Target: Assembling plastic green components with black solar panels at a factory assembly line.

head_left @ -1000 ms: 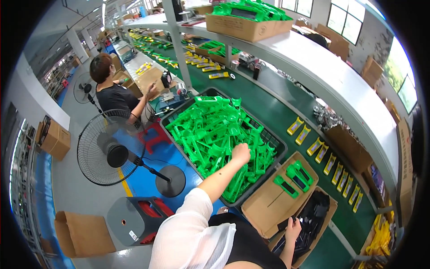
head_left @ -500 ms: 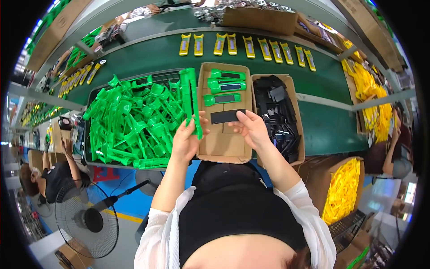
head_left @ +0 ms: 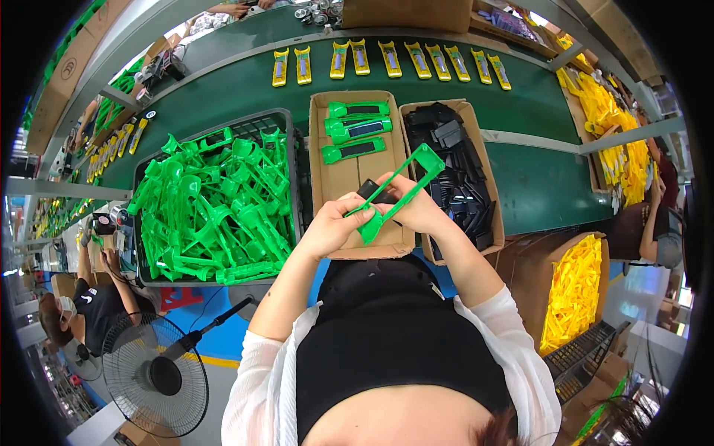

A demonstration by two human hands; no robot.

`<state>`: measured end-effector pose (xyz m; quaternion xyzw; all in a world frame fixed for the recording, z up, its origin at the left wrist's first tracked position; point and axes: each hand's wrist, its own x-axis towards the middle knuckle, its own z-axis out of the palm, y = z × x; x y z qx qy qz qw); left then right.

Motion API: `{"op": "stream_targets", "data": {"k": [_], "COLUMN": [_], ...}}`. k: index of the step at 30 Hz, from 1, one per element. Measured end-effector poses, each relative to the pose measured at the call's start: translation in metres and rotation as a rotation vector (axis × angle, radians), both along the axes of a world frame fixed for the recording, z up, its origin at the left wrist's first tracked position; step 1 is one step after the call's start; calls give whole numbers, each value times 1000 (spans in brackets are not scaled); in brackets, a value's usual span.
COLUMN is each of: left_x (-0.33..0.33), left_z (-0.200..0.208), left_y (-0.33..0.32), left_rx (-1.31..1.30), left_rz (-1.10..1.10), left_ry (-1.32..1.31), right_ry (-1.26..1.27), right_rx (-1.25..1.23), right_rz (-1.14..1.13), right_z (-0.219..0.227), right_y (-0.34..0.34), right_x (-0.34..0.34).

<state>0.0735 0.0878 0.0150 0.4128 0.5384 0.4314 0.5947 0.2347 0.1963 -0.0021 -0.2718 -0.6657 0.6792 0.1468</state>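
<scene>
My left hand point(head_left: 332, 224) pinches the lower end of a green plastic frame point(head_left: 370, 229), whose long open body slants up to the right. Behind it, my right hand point(head_left: 418, 211) holds a flat black rectangular panel point(head_left: 367, 189), partly covered by the frame and fingers. Both hands meet over the near end of a shallow cardboard box point(head_left: 336, 182). At the box's far end lie three green frames point(head_left: 358, 128) with dark panels in them. To the left, a dark crate point(head_left: 294, 160) is heaped with green frames point(head_left: 216, 208).
A carton of black panels point(head_left: 455, 178) stands right of the shallow box. Yellow-and-green units point(head_left: 389, 59) line the green worktop beyond. Yellow parts fill a box point(head_left: 571, 293) at lower right. A floor fan point(head_left: 160, 375) stands at lower left, and co-workers sit at both sides.
The green frame has swung from upright to a slant and come right, over the black panel. My hands have come together, and the panel is now largely hidden. The whole view has shifted slightly.
</scene>
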Motion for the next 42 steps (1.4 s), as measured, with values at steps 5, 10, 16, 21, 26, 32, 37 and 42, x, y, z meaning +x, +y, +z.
{"op": "stream_targets", "data": {"k": [5,10,16,21,26,32,37,42], "left_x": [5,-5,-34,-33,-35,-31,-29,-27], "left_z": [-6,-5,-12,-13,-10,-16,-22,-33], "left_y": [-5,-9,-12,-15,-20,-22,-19,-18], "left_rx": [122,-68,-64,-95,-151,-161,-143,-162], "left_rz": [155,543,388,163,129,135,167,171], "left_ry": [-72,-265,113,-54,-148,-103,-207,-177], "right_ry": [-127,-86,-193,-207,-315,-418,-489,-759], "right_rx": [-259,-252,-102,-129,-64,18,63,806], "right_rz": [16,-193,-215,-166,-219,-233,-229,-201], "right_z": [12,9,29,22,26,29,15,10], "right_y": [-3,-5,-3,-12,-19,-28,-24,-17], "right_x": [17,39,42,25,21,17,12,8]}}
